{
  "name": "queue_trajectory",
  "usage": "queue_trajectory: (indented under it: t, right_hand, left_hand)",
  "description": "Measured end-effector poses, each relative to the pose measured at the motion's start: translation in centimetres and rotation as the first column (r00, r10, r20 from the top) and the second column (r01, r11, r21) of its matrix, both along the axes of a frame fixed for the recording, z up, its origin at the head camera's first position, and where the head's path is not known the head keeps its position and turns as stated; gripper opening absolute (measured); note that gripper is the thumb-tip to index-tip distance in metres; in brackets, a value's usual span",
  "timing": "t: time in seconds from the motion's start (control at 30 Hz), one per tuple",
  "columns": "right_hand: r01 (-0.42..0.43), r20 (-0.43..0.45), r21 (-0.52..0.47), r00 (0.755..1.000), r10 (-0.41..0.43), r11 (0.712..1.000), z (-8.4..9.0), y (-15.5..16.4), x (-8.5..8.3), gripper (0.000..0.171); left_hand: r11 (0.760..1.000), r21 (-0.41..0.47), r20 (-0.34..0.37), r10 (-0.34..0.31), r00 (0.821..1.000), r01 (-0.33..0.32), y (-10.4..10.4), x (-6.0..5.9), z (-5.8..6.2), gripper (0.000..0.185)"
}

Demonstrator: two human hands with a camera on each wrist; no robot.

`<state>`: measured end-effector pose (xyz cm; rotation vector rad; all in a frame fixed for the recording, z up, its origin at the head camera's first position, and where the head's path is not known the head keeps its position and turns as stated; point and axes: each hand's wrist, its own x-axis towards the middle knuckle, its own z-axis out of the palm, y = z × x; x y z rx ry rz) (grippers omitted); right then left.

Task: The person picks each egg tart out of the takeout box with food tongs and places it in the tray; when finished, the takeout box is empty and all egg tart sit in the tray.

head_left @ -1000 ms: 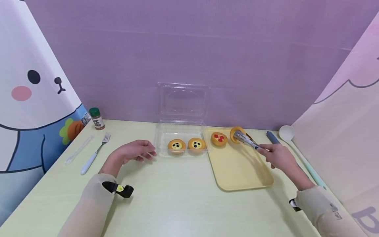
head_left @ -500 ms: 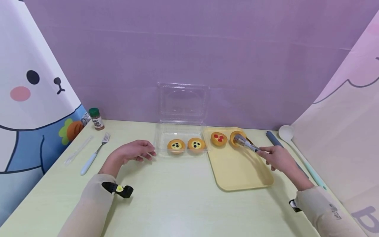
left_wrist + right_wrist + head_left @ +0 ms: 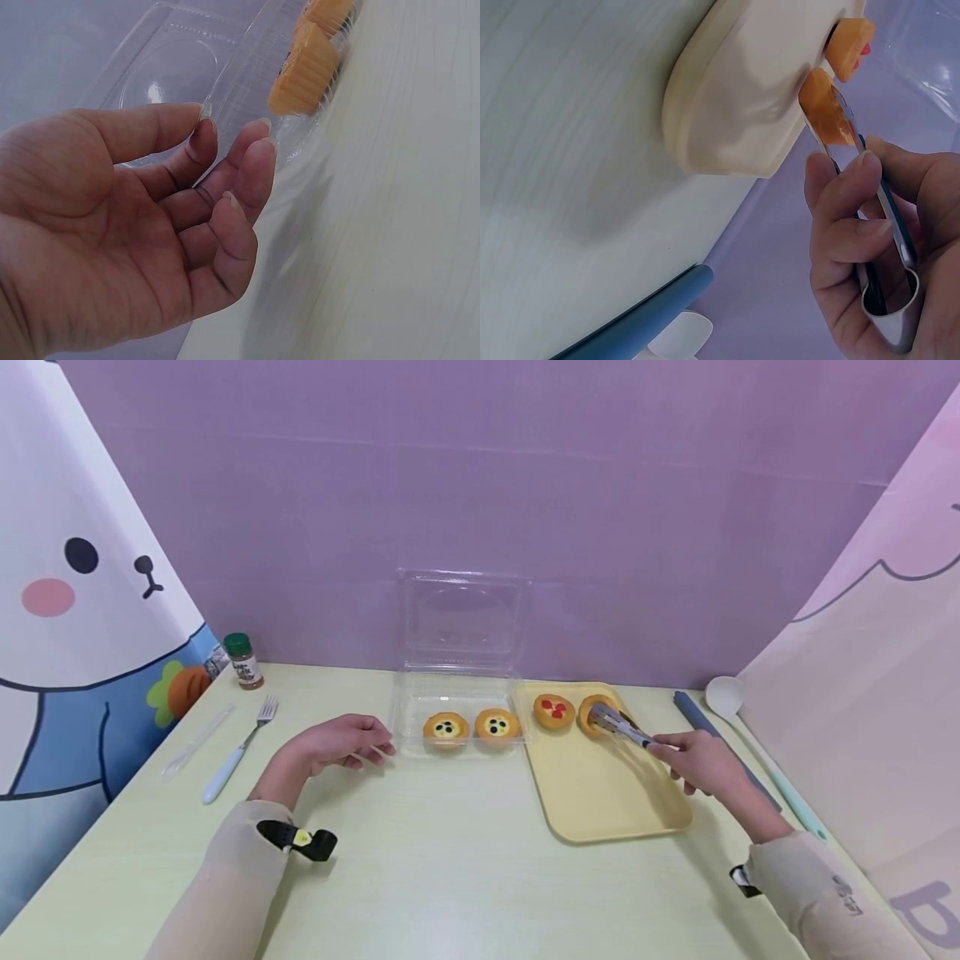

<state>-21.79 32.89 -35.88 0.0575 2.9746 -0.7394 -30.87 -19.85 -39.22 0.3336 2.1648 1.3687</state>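
Note:
My right hand (image 3: pixel 701 762) (image 3: pixel 877 247) grips metal tongs (image 3: pixel 621 726) (image 3: pixel 870 225) whose tips clamp an orange tart (image 3: pixel 597 713) (image 3: pixel 821 105) resting on the far end of the yellow tray (image 3: pixel 607 793) (image 3: pixel 735 112). A tart with red topping (image 3: pixel 554 711) (image 3: pixel 849 46) sits just left of it on the tray. Two tarts with dark dots (image 3: pixel 446 728) (image 3: pixel 497 724) lie in the clear plastic box (image 3: pixel 457 693) (image 3: pixel 225 82). My left hand (image 3: pixel 341 742) (image 3: pixel 135 225) rests on the table beside the box, fingers loosely curled, holding nothing.
A fork (image 3: pixel 240 747), a clear utensil (image 3: pixel 197 742) and a green-capped spice jar (image 3: pixel 244 661) lie at the left. A blue strip (image 3: pixel 716 739) (image 3: pixel 637 319) and a white long-handled spoon (image 3: pixel 742 727) lie right of the tray. Purple wall behind; printed panels on both sides.
The tongs have lowered the orange tart from tilted above the tray to down on the tray. My left hand has stayed still.

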Motion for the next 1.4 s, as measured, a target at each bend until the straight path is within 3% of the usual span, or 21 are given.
queue_trajectory:
  t: [0.47, 1.1, 1.4]
  right_hand:
    - [0.000, 0.013, -0.018, 1.000, 0.000, 1.000, 0.1, -0.2, 0.3, 0.053]
    - [0.025, 0.022, 0.158, 0.999, -0.029, 0.987, 1.1, -0.4, -0.2, 0.059]
    - [0.047, 0.038, 0.195, 0.998, -0.056, 0.980, 1.7, -0.5, -0.3, 0.059]
  left_hand:
    - [1.000, -0.004, 0.002, 0.003, 1.000, -0.003, 0.1, 0.1, 0.0, 0.027]
    - [1.000, -0.007, 0.003, -0.006, 1.000, 0.006, 0.0, -0.1, 0.0, 0.026]
    - [1.000, -0.014, 0.002, -0.004, 1.000, 0.004, 0.1, 0.0, 0.2, 0.026]
